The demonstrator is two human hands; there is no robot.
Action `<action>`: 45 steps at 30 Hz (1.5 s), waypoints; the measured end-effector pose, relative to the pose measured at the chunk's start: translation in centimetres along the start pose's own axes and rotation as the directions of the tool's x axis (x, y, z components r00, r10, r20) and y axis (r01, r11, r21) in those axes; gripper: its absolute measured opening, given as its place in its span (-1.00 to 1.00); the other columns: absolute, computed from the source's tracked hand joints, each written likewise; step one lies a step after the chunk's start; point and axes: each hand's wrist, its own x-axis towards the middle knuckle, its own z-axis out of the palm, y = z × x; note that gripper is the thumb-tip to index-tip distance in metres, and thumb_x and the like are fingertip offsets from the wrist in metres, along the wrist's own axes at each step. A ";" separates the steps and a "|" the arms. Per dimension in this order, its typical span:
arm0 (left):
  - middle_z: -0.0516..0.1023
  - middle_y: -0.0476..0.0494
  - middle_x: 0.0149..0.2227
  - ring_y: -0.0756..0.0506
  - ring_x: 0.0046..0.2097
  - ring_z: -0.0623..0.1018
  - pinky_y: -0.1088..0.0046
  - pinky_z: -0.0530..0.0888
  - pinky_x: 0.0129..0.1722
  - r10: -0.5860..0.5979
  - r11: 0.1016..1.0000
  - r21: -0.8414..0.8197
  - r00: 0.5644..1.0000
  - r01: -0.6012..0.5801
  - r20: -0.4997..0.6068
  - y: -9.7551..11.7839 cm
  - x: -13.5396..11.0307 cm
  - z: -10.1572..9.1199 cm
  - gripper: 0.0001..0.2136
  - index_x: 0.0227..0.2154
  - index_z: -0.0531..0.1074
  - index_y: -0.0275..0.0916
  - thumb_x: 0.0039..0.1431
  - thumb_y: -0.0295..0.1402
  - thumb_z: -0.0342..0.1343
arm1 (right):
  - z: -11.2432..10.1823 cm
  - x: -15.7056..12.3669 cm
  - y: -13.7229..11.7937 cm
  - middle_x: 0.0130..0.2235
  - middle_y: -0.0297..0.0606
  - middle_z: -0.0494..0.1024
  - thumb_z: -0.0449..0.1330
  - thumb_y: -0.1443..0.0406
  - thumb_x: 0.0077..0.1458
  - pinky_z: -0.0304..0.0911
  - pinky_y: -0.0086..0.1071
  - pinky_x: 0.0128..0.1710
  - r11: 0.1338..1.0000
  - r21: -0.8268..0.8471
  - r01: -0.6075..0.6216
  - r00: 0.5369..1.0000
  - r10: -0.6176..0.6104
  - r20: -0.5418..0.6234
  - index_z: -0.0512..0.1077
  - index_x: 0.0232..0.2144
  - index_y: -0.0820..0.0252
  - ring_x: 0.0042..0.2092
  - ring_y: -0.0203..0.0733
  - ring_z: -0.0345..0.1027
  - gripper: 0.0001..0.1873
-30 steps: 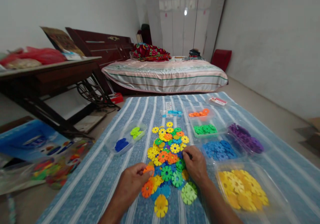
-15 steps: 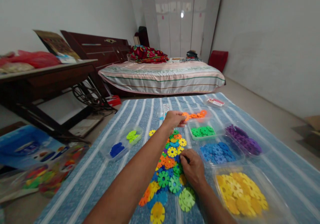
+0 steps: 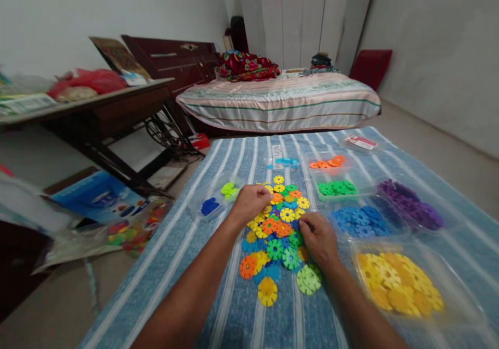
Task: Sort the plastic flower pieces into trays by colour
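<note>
The left hand [image 3: 251,203], fingers bunched together, and right hand [image 3: 318,239], fingertips pinched closed, sit on the mixed disc pile [image 3: 277,233], colour-sorted trays [image 3: 462,293] ringed within reach.

Soft even indoor light, wide-angle stretch and blur at edges.

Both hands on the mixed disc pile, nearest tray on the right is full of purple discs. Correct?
One thing is off: the nearest tray on the right holds yellow discs, not purple. The purple discs sit in a tray farther back on the right. The rest stands: the left hand and right hand are both on the pile. The head view shows this.
</note>
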 end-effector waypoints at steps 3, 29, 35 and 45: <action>0.43 0.03 -0.63 0.02 -0.56 0.40 0.55 0.30 -0.54 -0.026 0.998 0.061 0.999 0.025 0.020 -2.7 -2.8 -1.2 -0.84 -0.56 0.45 -0.29 -0.12 -0.28 0.12 | -0.1 -0.1 0.0 -0.37 -0.26 0.50 0.05 0.25 0.09 0.19 -0.31 -0.21 1.000 -0.002 0.004 1.000 -0.004 0.002 0.45 -0.46 0.15 -0.26 -0.14 0.34 -0.79; 0.41 0.00 -0.56 -0.01 -0.46 0.37 0.51 0.23 -0.47 -0.212 0.962 0.213 0.959 0.171 0.189 -6.5 -11.7 -2.7 -0.82 -0.52 0.42 -0.29 -0.09 -0.25 0.12 | -0.4 -0.1 0.3 -0.35 -0.26 0.50 0.05 0.23 0.09 0.20 -0.30 -0.20 1.000 -0.011 0.018 1.000 -0.018 -0.008 0.46 -0.44 0.15 -0.24 -0.13 0.36 -0.79; 0.37 0.07 -0.66 0.06 -0.60 0.31 0.56 0.19 -0.59 -0.225 0.969 -0.053 0.952 0.241 0.205 -3.9 -9.0 -3.5 -0.76 -0.52 0.40 -0.29 -0.15 -0.19 0.17 | 0.1 0.2 -0.1 -0.38 -0.26 0.50 0.05 0.28 0.08 0.20 -0.34 -0.23 0.999 -0.012 0.037 0.998 -0.038 -0.042 0.46 -0.47 0.15 -0.28 -0.16 0.35 -0.80; 0.42 0.02 -0.70 0.04 -0.63 0.43 0.61 0.31 -0.63 -0.194 0.948 -0.236 0.977 0.211 0.092 3.0 2.0 3.1 -0.87 -0.57 0.38 -0.31 -0.11 -0.41 0.23 | 0.6 0.4 -0.3 -0.41 -0.28 0.48 0.04 0.34 0.07 0.17 -0.37 -0.27 0.999 -0.004 0.047 0.997 -0.047 -0.064 0.43 -0.50 0.15 -0.32 -0.19 0.32 -0.81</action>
